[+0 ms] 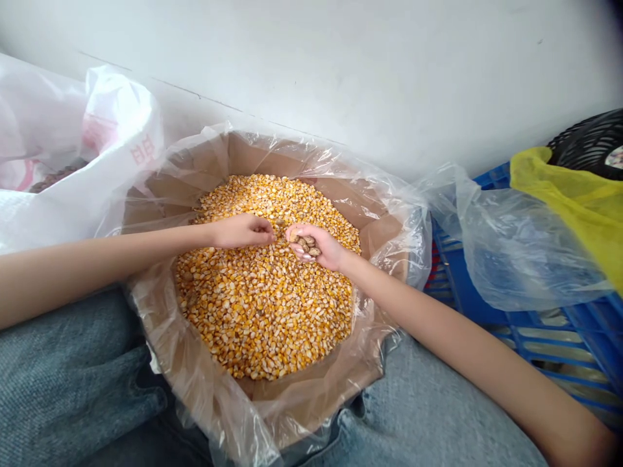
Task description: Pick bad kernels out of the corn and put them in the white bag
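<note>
Head view, right hand [327, 245] cupping speckled beans [307, 245], left hand [244, 230] curled over corn [265, 305], grip unclear

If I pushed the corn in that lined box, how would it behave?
The corn kernels would probably shift and trickle, being small and loose. They look smooth and glossy, so they may slide easily. The lined box rises above them, so it should keep most from spilling.

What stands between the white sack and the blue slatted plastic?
In the head view, a plastic-lined brown box of corn kernels stands there.
</note>
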The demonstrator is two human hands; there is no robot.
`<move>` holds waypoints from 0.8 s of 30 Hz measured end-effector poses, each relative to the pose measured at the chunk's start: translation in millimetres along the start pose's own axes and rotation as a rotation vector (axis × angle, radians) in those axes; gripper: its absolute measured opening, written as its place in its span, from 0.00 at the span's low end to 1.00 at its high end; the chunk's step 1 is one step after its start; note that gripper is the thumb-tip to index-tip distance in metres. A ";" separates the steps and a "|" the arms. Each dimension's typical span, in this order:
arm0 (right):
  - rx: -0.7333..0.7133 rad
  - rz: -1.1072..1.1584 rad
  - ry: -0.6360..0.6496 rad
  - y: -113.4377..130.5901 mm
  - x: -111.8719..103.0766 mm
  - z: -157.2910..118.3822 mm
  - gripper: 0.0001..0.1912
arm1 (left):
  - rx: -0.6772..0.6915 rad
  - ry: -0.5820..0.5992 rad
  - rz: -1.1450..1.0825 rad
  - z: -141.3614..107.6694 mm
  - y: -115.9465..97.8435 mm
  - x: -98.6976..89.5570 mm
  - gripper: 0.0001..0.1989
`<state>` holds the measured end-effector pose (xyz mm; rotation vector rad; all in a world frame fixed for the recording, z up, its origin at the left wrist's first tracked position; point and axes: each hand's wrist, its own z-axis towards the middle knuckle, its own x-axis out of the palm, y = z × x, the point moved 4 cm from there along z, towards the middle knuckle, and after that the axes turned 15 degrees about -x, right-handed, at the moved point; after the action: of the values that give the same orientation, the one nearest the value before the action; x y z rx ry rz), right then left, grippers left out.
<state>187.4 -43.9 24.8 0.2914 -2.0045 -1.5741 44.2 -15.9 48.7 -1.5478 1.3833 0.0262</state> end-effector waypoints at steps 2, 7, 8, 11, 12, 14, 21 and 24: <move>0.005 0.125 0.008 0.2 -0.6 0.6 0.08 | -0.105 0.045 -0.306 0.3 1.7 -3.0 0.15; 0.021 0.228 0.021 0.0 0.7 1.2 0.12 | -0.181 0.210 -0.911 1.9 3.2 -5.8 0.12; 0.029 0.220 0.012 -0.6 0.9 1.3 0.14 | -0.165 0.210 -0.980 2.3 3.4 -7.6 0.10; 0.052 0.171 -0.027 -3.0 1.1 1.3 0.18 | -0.108 0.146 -1.014 2.8 4.2 -13.6 0.08; 0.063 0.152 -0.034 -3.9 1.4 1.1 0.18 | -0.095 0.108 -0.958 2.8 4.6 -15.3 0.09; 0.092 0.110 -0.034 -5.5 2.4 0.3 0.17 | -0.093 0.006 -0.757 2.6 5.9 -18.3 0.13; 0.154 -0.098 -0.040 -9.8 3.9 -2.2 0.14 | -0.097 -0.137 -0.266 3.1 9.4 -17.7 0.28; 0.155 -0.173 -0.044 -12.0 3.7 -2.3 0.11 | -0.085 -0.072 -0.396 2.5 8.8 -15.7 0.28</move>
<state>183.6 -51.0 14.9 0.5065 -2.1905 -1.5410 33.7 -1.3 51.3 -1.8504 1.0113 -0.1017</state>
